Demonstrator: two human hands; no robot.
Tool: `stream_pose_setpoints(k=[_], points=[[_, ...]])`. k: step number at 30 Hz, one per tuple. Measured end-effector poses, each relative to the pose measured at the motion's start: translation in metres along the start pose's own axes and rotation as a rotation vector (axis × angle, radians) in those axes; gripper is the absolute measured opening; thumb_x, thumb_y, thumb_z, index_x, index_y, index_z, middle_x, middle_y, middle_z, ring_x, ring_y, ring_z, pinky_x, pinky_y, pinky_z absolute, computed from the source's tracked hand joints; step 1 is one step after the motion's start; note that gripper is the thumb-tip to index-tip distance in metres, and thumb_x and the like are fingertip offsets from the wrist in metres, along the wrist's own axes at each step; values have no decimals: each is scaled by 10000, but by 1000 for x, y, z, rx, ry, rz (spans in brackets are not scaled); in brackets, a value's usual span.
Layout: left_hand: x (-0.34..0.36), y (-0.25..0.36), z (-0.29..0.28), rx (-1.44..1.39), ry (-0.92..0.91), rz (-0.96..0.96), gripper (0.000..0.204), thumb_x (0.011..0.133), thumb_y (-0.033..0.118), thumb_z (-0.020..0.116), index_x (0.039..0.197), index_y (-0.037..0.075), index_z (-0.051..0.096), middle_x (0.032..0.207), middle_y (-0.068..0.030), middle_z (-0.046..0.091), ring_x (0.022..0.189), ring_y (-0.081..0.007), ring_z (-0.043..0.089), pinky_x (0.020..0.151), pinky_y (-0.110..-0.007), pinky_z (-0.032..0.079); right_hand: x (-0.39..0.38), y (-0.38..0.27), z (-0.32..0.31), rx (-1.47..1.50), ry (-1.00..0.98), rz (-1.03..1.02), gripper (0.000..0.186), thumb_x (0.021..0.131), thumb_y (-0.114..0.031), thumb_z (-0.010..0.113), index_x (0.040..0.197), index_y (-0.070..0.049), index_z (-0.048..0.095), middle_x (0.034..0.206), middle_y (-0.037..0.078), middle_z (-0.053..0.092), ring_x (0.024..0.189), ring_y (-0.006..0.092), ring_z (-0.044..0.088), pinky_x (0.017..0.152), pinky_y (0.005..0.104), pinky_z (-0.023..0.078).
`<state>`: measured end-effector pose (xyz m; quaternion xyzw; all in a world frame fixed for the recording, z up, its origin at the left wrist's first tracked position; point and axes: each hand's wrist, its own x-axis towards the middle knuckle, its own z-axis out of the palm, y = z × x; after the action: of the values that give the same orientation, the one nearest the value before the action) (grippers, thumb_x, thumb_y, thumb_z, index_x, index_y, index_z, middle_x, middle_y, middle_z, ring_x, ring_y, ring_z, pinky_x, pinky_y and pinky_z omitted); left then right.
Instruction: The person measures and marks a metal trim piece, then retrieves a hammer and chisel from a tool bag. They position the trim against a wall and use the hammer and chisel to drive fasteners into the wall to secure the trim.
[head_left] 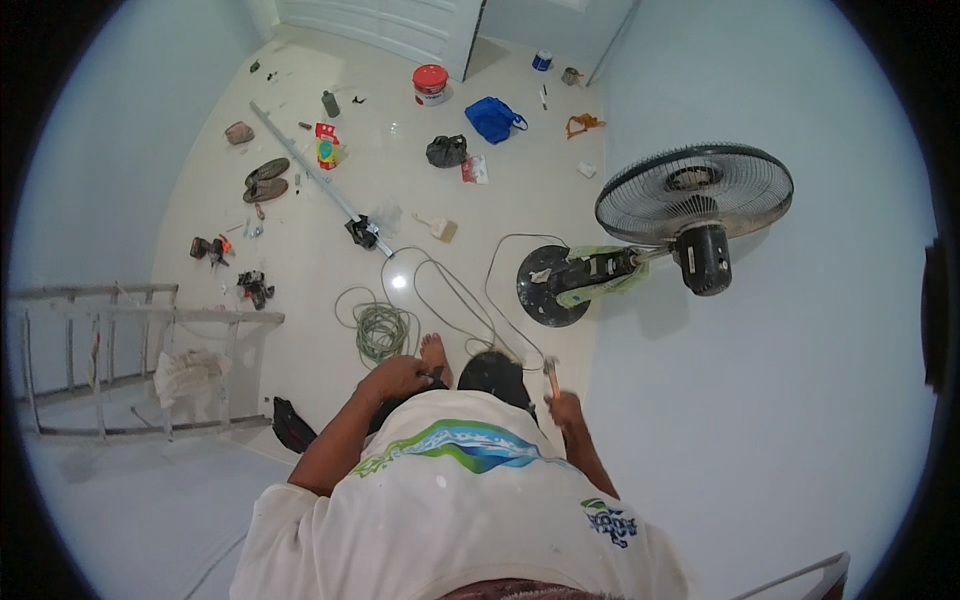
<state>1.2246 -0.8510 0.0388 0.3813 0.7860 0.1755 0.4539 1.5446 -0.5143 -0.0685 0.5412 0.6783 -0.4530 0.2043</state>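
A hammer [552,376] with a metal head and an orange-brown handle stands up from my right hand [565,408]. The fingers of that hand are closed round the lower handle, close to the right wall. My left hand [396,378] is bent in front of my body at the dark trouser leg, beside my bare foot [434,356]. Its fingers look curled together against something dark that I cannot make out. Just beyond it, a coil of green cable [382,332] lies on the floor, with loose loops running toward the fan.
A pedestal fan [695,200] leans by the right wall on its round black base [550,300]. To the left stands a ladder [170,317]. A long metal bar [310,170], shoes [265,180], a cordless drill [212,248], a red-lidded bucket [431,88] and a blue bag [495,120] lie about the floor.
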Motion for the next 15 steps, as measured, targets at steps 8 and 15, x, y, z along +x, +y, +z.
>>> stream_pose_setpoints(k=[8,15], points=[[123,13,-124,-286,-40,215,389,961,379,696,1184,64,750,1073,-169,773,1065,-309,729,956,-410,546,238,-360,-11,-120,100,-300,332,896,-293,738,934,35,702,827,174,695,747,325,682,661,460,521],[258,-17,-260,-265,38,85,334,953,333,701,1142,64,755,1072,-190,762,1036,-337,730,920,-426,556,451,-527,-61,41,252,-96,322,919,-222,642,1048,55,743,1055,250,760,980,363,761,812,448,612]])
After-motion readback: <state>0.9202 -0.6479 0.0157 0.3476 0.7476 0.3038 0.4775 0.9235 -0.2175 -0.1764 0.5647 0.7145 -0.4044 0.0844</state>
